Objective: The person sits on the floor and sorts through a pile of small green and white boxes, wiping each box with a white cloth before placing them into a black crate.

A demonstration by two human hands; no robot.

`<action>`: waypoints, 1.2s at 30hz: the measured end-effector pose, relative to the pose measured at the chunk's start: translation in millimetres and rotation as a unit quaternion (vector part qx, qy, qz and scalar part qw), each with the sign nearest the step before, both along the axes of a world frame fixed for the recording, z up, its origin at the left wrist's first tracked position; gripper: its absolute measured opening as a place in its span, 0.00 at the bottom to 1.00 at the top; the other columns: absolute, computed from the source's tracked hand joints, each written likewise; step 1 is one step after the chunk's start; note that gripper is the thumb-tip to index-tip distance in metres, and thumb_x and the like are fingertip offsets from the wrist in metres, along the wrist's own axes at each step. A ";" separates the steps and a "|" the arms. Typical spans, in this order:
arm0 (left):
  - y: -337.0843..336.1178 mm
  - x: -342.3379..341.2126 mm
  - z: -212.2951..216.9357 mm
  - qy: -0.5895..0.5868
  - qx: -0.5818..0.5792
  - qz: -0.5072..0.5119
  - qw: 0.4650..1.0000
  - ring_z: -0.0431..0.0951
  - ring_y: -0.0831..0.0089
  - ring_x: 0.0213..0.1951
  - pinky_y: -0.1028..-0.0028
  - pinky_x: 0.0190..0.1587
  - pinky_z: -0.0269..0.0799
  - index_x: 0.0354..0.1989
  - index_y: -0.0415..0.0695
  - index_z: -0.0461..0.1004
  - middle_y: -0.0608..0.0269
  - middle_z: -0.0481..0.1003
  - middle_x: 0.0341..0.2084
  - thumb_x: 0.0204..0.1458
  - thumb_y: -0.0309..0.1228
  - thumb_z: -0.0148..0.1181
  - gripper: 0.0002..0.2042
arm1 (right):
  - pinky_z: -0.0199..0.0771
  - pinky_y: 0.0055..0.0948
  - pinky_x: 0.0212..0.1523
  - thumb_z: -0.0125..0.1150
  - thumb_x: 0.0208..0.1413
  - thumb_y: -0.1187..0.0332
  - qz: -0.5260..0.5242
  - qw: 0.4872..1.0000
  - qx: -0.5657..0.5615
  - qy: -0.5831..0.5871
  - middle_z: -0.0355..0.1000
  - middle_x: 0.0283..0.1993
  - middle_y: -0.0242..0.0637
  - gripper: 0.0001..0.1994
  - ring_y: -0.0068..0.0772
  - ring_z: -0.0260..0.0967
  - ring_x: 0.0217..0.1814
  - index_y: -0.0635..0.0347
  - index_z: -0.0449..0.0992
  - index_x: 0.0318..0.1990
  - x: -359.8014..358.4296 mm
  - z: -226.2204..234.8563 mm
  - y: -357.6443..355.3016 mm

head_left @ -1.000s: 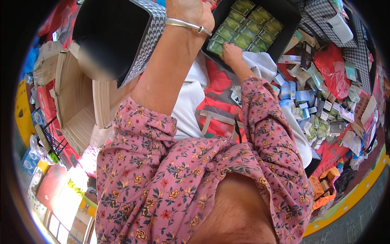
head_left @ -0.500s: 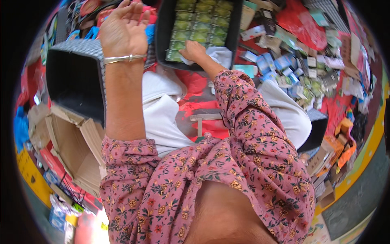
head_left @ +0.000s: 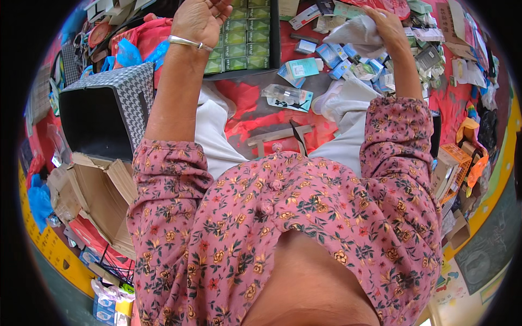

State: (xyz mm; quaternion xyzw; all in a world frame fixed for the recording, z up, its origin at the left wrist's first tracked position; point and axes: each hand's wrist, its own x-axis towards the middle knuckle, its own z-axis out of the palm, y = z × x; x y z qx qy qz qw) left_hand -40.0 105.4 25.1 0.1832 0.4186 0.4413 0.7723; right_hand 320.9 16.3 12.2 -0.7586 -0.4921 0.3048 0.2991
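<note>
At the top edge, my left hand (head_left: 200,23), with a silver bangle at the wrist, hovers by the left side of a black bin (head_left: 275,41). Its fingers are loosely bent and apart, partly cut off by the frame, and nothing shows in them. Rows of small green boxes (head_left: 235,37) line the bin. Further right, my right hand (head_left: 387,26) grips a bunched white cloth (head_left: 356,37) over the pile of small boxes. Part of the cloth is hidden behind my fingers.
Small blue and white boxes (head_left: 341,69) lie heaped at the right. A clear blister pack (head_left: 287,96) rests on the red-patched floor between my legs. At left, a checked bin (head_left: 133,98) lies on its side above an open cardboard box (head_left: 100,195).
My right hand has left the green boxes and moved right with the white cloth. In the picture, the bin sits higher and more of the floor before it shows.
</note>
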 end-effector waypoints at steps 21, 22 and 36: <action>-11.7 38.9 8.0 0.123 0.003 -0.136 0.983 0.69 0.71 0.45 0.72 0.50 0.64 0.45 0.37 0.65 0.59 0.69 0.41 0.47 0.25 0.51 0.14 | 0.70 0.41 0.32 0.49 0.42 0.73 0.109 0.872 -0.229 -0.420 0.72 0.32 0.42 0.09 0.44 0.71 0.35 0.54 0.72 0.32 134.7 -85.6 -115.9; -12.1 33.6 9.9 0.123 0.003 -0.144 0.982 0.69 0.71 0.45 0.72 0.50 0.64 0.44 0.37 0.65 0.59 0.69 0.41 0.48 0.25 0.51 0.14 | 0.71 0.40 0.31 0.50 0.42 0.73 0.151 0.859 -0.240 -0.427 0.71 0.32 0.43 0.11 0.44 0.71 0.35 0.55 0.70 0.36 124.3 -100.1 -126.2; -17.7 50.9 14.5 0.129 -0.027 -0.159 0.978 0.68 0.71 0.46 0.73 0.51 0.63 0.46 0.36 0.63 0.57 0.68 0.44 0.49 0.24 0.49 0.15 | 0.71 0.39 0.30 0.47 0.47 0.71 0.258 0.839 -0.250 -0.409 0.67 0.37 0.44 0.17 0.46 0.70 0.33 0.47 0.67 0.47 97.0 -191.0 -112.2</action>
